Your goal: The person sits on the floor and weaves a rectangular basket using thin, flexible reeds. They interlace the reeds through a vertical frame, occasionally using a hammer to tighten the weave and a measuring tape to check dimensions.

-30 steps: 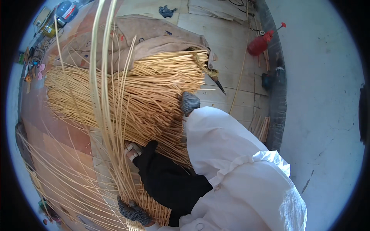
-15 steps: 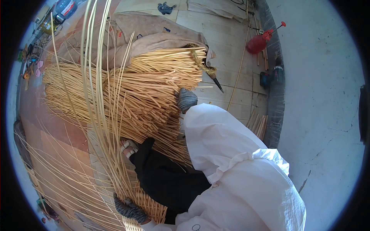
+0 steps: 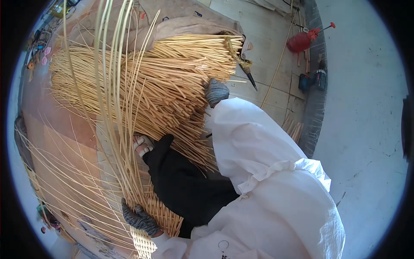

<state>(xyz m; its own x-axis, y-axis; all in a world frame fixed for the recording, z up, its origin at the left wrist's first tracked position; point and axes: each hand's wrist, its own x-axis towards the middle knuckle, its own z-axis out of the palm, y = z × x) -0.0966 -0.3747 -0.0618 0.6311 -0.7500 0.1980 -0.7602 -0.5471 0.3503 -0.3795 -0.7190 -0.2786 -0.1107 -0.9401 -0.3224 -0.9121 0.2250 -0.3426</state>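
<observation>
My left hand (image 3: 140, 221), in a grey knitted glove, is closed around the edge of a woven wicker piece (image 3: 166, 218) where its long upright rods (image 3: 113, 108) rise. Beyond my black-clad leg, a thick pile of peeled willow rods (image 3: 159, 82) lies with its butt ends toward the right. Against those ends is my gloved right hand (image 3: 217, 92), its back toward me. Its fingertips are hidden among the rods, so whether it grips any cannot be seen.
Brown cloth (image 3: 189, 26) covers the pile's far side. A dark pointed tool (image 3: 251, 80) sticks out near it. Along the right wall stand a red spray bottle (image 3: 302, 41) and a cordless drill (image 3: 314, 80). Thin rods (image 3: 64, 177) fan across the floor at left.
The view has tipped, so the pile and wall objects sit higher and further right. Both hands keep their places, the left at the wicker piece and the right at the rod ends.
</observation>
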